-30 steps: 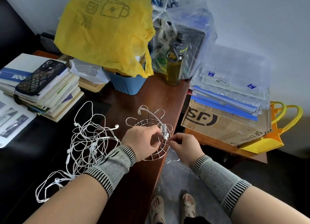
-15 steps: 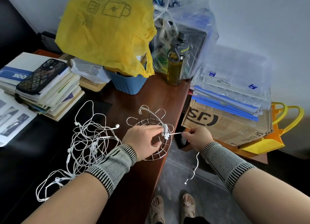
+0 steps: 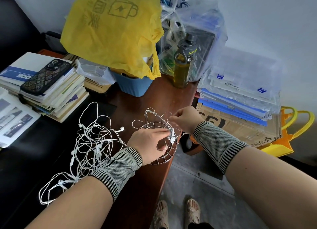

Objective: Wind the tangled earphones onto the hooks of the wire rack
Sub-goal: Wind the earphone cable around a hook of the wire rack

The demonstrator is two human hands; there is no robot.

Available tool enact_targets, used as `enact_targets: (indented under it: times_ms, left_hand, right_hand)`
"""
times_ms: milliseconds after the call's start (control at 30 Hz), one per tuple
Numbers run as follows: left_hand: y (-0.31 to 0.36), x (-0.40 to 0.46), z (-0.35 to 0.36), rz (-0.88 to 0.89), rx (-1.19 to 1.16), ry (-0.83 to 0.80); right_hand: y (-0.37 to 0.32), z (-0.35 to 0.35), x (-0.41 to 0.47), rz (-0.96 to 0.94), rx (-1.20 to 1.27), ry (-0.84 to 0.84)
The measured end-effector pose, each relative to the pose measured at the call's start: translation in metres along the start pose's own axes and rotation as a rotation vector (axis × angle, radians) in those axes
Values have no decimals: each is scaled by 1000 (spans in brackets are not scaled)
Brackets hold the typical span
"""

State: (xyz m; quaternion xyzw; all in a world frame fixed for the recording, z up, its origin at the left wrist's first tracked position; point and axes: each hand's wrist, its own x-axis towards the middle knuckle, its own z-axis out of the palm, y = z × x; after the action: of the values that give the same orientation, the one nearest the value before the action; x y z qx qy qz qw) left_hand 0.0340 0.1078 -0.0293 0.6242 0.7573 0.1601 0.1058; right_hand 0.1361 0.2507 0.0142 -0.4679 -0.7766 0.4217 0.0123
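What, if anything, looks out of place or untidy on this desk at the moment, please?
The earphones sprawl in one knotted heap beside the left hand, most still unwound. The wire rack sits right at the table edge, partly overhanging the floor, so it could tip.

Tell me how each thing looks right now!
wire rack: upright at the table edge, cord wound on one hook
left hand: gripping the rack
right hand: pinching a cord
tangled earphones: loose heap on the table
bottle: upright, capped
phone: face down on books
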Motion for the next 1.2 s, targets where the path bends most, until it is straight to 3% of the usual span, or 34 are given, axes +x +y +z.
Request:
enact_targets:
  times_ms: [367, 700, 900, 1100, 1200]
  left_hand:
    - [1, 2, -1, -21, 50, -49]
    - [3, 4, 1, -122, 0, -39]
    - [3, 2, -1, -46, 37, -17]
    - [-1, 1, 4, -13, 53, 22]
    - [-2, 1, 6, 4, 43, 47]
  right_hand:
    - [-13, 9, -11, -177, -258, -86]
    - [16, 11, -35, -346, -396, -97]
    - [23, 16, -41, -391, -392, -17]
    - [34, 27, -63, -388, -191, 283]
    - [47, 33, -68, -334, -156, 297]
